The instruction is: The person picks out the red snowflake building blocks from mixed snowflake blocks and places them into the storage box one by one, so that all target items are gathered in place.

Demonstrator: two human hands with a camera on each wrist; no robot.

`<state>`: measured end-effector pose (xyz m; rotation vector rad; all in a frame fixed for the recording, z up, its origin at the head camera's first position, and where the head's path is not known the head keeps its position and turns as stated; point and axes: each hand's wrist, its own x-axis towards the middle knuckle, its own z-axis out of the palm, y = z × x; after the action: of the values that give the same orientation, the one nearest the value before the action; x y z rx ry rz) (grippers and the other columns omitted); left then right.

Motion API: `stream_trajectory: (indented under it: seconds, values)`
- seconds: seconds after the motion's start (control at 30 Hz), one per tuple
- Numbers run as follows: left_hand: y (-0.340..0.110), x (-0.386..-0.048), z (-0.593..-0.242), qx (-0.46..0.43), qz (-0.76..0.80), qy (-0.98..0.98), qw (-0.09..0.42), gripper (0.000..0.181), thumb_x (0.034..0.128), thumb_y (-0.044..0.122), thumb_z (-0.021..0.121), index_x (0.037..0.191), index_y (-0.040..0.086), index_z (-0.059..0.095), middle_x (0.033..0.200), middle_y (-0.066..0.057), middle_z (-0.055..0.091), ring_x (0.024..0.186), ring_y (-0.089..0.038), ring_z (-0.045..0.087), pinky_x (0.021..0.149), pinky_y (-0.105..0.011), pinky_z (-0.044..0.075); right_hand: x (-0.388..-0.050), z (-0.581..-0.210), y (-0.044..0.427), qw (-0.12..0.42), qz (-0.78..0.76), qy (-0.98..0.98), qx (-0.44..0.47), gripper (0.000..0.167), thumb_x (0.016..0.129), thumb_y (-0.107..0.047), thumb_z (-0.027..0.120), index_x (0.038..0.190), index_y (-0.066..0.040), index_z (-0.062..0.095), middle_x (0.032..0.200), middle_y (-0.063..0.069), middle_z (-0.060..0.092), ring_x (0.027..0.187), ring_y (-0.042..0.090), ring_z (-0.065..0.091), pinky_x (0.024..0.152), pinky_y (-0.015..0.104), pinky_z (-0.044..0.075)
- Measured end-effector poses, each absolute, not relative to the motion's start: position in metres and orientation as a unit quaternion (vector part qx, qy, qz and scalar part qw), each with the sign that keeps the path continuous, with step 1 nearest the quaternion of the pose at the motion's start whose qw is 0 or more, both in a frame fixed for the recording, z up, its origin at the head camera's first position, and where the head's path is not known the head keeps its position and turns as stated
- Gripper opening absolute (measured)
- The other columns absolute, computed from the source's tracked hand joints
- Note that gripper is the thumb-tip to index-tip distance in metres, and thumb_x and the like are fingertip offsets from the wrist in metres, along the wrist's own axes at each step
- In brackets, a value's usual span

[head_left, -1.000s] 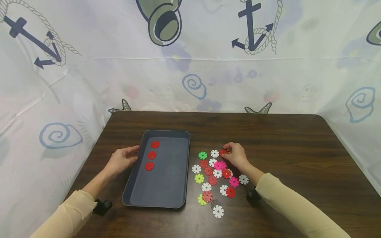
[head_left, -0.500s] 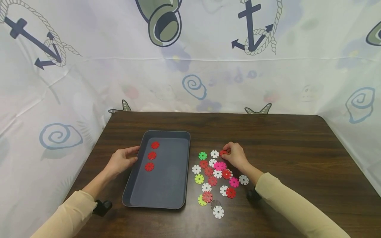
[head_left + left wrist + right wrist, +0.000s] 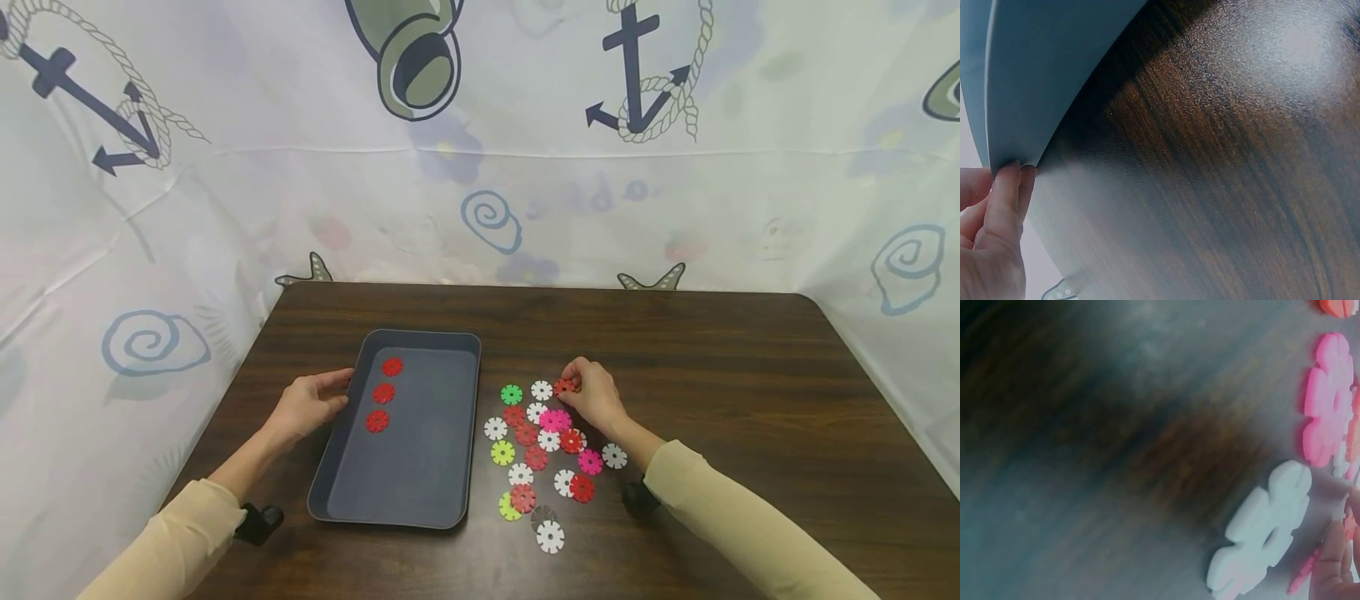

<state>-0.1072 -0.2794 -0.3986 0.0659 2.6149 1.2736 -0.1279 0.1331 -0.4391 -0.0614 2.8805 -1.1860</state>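
While the grey tray (image 3: 408, 487) holds three red discs (image 3: 384, 392) in a row, left hand (image 3: 303, 407), fingers nearly straight, touches its left side; right hand (image 3: 597, 395) pinches another red disc (image 3: 562, 387) beside scattered coloured discs (image 3: 527, 434) on the table (image 3: 720, 367).

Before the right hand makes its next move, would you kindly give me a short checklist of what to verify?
1. Tray has a hand on it: ok; the left hand touches its left side.
2. Red disc in the fingers: ok; the right hand pinches it.
3. Red disc lifted off the table: cannot tell.
4. Room in the tray: ok; bare floor shows beside its three discs.
5. Loose discs all lying apart: not ok; for one, a lower red disc overlaps a white disc.
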Motion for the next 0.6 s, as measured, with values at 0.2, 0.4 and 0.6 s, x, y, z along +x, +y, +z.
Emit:
stream_trajectory:
  seconds: [0.2, 0.4, 0.6]
  values:
    - [-0.2785, -0.1068, -0.398, 0.021, 0.429, 0.896, 0.115, 0.049, 0.09, -0.001, 0.055, 0.137, -0.008, 0.042, 0.133, -0.03, 0.048, 0.114, -0.039, 0.056, 0.08, -0.034, 0.055, -0.1276, -0.4394, 0.133, 0.003, -0.375, 0.926, -0.027, 0.023, 0.078, -0.002, 0.074, 0.097, -0.001, 0.06, 0.089, 0.013, 0.056, 0.082, 0.023, 0.05, 0.072, 0.037, 0.046]
    - [-0.2783, -0.1062, -0.3978, 0.022, 0.427, 0.897, 0.115, 0.049, 0.0902, 0.0, 0.055, 0.137, -0.008, 0.042, 0.133, -0.031, 0.047, 0.114, -0.04, 0.056, 0.08, -0.036, 0.055, -0.1267, -0.44, 0.1311, 0.003, -0.381, 0.924, -0.028, 0.021, 0.079, -0.001, 0.072, 0.098, -0.002, 0.061, 0.091, 0.013, 0.056, 0.084, 0.024, 0.051, 0.074, 0.037, 0.049]
    - [-0.2789, -0.1066, -0.398, 0.025, 0.429, 0.896, 0.11, 0.048, 0.0901, 0.0, 0.055, 0.136, -0.008, 0.042, 0.133, -0.03, 0.048, 0.114, -0.04, 0.056, 0.081, -0.036, 0.055, -0.1282, -0.4401, 0.1298, -0.004, -0.382, 0.923, -0.037, 0.02, 0.079, 0.002, 0.07, 0.097, -0.001, 0.062, 0.092, 0.013, 0.056, 0.084, 0.024, 0.052, 0.075, 0.037, 0.048]
